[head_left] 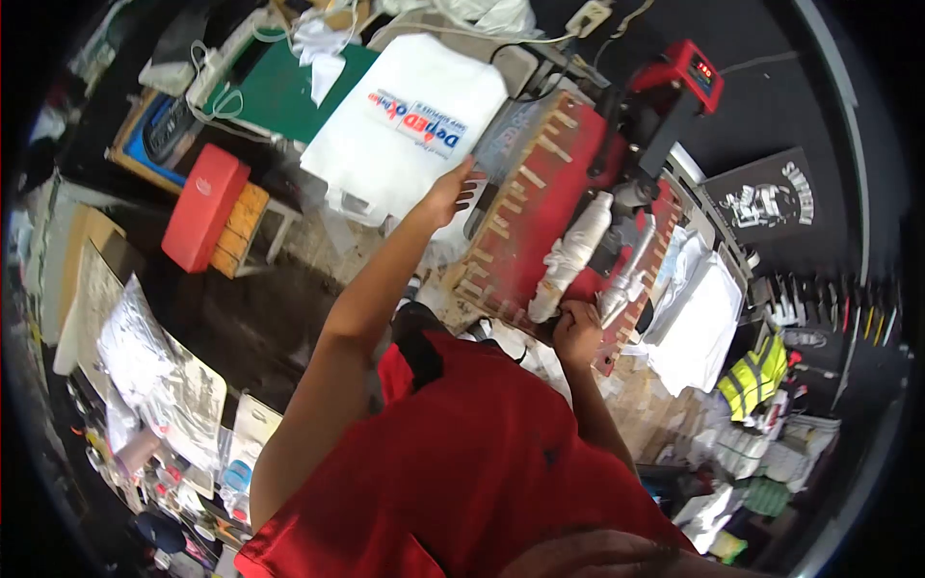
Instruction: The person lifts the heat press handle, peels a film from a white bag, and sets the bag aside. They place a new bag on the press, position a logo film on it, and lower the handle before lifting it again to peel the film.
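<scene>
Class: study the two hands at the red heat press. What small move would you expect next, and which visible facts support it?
Probably swinging the raised red heat press across: the right hand grips its wrapped handle, while the left hand lies on the white printed bag spread flat on the platen beside it.

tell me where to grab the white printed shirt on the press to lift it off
Probably best by its near edge, where the left hand already rests. The white shirt lies flat and spread on the lower plate, so nothing stands up to pinch mid-panel. Come from the person's side, low and along the fabric. The raised red press head stands at its right, where the right hand grips the handle.
</scene>
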Tool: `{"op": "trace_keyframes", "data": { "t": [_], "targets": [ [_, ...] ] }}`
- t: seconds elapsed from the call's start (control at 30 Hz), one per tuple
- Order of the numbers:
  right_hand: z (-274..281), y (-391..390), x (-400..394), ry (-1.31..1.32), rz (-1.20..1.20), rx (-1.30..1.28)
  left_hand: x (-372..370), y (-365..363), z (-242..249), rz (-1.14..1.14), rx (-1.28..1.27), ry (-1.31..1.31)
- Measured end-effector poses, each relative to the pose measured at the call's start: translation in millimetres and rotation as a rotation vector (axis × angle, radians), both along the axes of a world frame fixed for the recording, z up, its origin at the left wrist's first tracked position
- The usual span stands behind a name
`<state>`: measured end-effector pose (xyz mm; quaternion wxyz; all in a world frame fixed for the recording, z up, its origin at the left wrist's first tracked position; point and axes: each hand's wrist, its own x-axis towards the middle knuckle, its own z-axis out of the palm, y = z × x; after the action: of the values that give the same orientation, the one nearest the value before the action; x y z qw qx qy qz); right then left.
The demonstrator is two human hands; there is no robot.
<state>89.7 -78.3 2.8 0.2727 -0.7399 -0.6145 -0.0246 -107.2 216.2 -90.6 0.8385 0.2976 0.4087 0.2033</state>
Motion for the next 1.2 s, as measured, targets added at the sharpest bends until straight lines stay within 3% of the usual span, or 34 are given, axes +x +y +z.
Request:
{"op": "trace_keyframes", "data": {
  "t": [0.13,0.3,0.37,0.5,0.6,0.67,0.7,0.77,0.8,0.87,1.0,1.07,1.13,1.2],
  "targets": [
    [-13,-4,4,-0.043,-0.035,-0.066,23,14,-62,0.045,0.017,-0.118],
    [-19,-5,4,-0.081,-0.068,-0.162,43,20,-66,0.180,-0.093,-0.269],
    [-19,-15,9,-0.080,-0.108,-0.231,45,10,-57,0.354,-0.219,-0.325],
    [-19,-16,14,-0.048,-0.157,-0.339,57,10,-83,0.372,-0.326,-0.474],
    [-18,-11,9,-0.051,-0.129,-0.291,46,2,-62,0.368,-0.204,-0.355],
    [-13,-7,4,-0.024,-0.155,-0.311,40,-7,-56,0.384,0.128,-0.257],
    [-11,-8,2,0.008,-0.172,-0.329,31,-13,-46,0.369,0.126,-0.259],
    [-15,-12,4,-0.027,-0.192,-0.309,8,-17,-17,0.533,0.550,-0.179],
    [-18,-11,6,-0.063,-0.199,-0.288,0,-15,-4,0.517,0.567,-0.187],
    [-20,-12,9,-0.055,-0.192,-0.257,-14,-15,19,0.747,0.420,-0.319],
    [-14,-5,6,-0.068,-0.096,-0.051,-37,-10,81,0.711,0.359,-0.513],
    [-3,-5,0,0.256,-0.193,-0.067,-40,-16,131,0.653,0.282,-0.708],
    [0,2,6,0.790,-0.284,0.136,-33,-30,170,0.531,0.269,-0.741],
    [43,21,-1,0.700,-0.090,0.224,-22,-52,201,0.334,0.267,-0.714]
  ]
}}
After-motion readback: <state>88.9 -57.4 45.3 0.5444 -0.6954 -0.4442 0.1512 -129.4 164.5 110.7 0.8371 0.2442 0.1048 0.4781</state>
